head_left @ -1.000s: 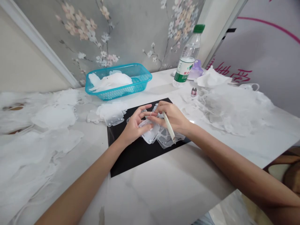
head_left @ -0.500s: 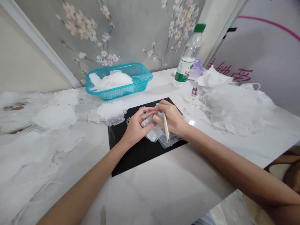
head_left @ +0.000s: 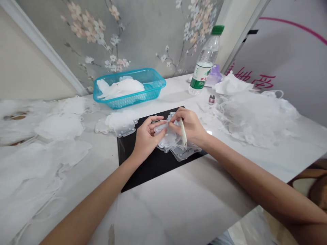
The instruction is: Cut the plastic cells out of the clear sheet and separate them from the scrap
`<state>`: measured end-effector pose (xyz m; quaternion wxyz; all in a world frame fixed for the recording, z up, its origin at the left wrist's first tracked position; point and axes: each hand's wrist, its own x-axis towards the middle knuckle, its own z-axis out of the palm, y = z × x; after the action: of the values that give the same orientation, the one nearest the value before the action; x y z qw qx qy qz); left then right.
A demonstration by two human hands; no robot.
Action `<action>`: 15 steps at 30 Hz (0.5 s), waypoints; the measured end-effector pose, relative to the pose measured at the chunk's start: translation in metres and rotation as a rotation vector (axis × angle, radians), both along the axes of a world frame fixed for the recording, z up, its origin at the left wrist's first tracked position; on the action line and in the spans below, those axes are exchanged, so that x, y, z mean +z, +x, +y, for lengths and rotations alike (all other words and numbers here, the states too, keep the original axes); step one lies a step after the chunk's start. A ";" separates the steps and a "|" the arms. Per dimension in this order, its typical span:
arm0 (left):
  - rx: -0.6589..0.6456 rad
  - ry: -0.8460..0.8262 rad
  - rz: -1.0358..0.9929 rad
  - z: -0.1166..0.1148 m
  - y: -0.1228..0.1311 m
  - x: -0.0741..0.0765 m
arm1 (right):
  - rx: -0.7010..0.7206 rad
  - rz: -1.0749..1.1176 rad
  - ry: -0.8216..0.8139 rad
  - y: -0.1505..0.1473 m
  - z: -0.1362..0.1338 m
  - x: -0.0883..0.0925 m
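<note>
My left hand [head_left: 148, 135] is closed on a thin, translucent white piece [head_left: 167, 137] with small round dots along its edge, thumb on top. A fine white cord [head_left: 163, 120] runs from its fingers to my right hand [head_left: 187, 126]. The right thumb and index finger pinch that cord, while a slim cream-coloured stick [head_left: 183, 134] is tucked in the same hand, slanting down past the palm. Under both hands lies a black rectangular board [head_left: 143, 170]. More clear, dotted sheets [head_left: 184, 153] rest on it, partly covered by the right hand.
A blue plastic basket [head_left: 130, 102] with white pieces stands at the back. Right of it are a green-capped water bottle [head_left: 203, 71], a small pinkish object [head_left: 212, 99] and a heap of white corded pieces [head_left: 260, 115]. More white pieces [head_left: 58, 126] spread at left; a small stack [head_left: 122, 122] adjoins the board.
My hands have drawn slightly apart, and the cord between them now shows stretched. The left fingers have straightened a little. The stick in my right hand has shifted slightly right.
</note>
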<state>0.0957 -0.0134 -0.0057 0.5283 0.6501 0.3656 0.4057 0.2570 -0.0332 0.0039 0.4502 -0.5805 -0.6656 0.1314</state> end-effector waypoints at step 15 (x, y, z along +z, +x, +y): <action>0.034 0.108 0.094 0.006 -0.003 -0.003 | -0.178 0.082 0.083 0.004 0.004 0.002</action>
<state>0.0930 -0.0071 -0.0092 0.4677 0.6895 0.3787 0.4031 0.2613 -0.0291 0.0054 0.5106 -0.6125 -0.5971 0.0870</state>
